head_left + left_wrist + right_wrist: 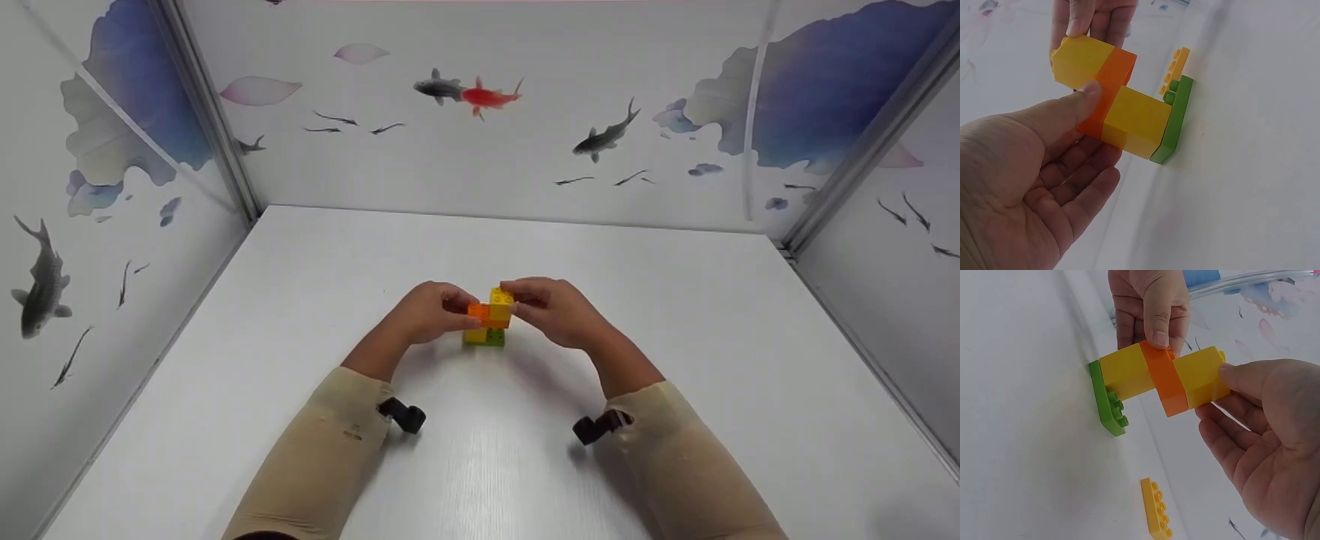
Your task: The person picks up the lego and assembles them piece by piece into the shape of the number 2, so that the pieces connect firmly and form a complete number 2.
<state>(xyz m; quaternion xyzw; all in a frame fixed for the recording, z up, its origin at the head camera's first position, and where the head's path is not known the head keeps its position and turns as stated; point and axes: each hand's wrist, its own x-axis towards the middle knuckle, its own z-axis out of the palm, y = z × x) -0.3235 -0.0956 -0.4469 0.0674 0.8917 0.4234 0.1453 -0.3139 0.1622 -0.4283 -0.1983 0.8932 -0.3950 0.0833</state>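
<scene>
While hands hide it overhead, right wrist shows loose yellow plate.

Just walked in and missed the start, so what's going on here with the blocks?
A person is working on a small block tower standing on a white table. From the bottom it goes green plate, yellow block, orange plate, yellow block. The left hand pinches the orange plate, and the right hand holds the top yellow block. A loose yellow plate lies on the table beside the tower.
</scene>
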